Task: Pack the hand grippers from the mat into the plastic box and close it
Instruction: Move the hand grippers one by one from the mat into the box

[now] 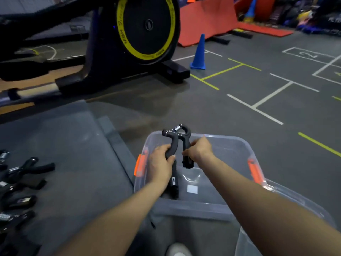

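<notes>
A black hand gripper with a metal spring is held upright over the clear plastic box. My left hand grips its left handle and my right hand grips its right handle. Another black hand gripper lies inside the box, partly hidden by my left hand. Several more hand grippers lie on the grey mat at the left edge. The box has orange latches on both sides.
A clear lid lies at the lower right under my right arm. An exercise bike with a yellow-ringed flywheel stands behind the mat. A blue cone and red ramps stand farther back on the lined grey floor.
</notes>
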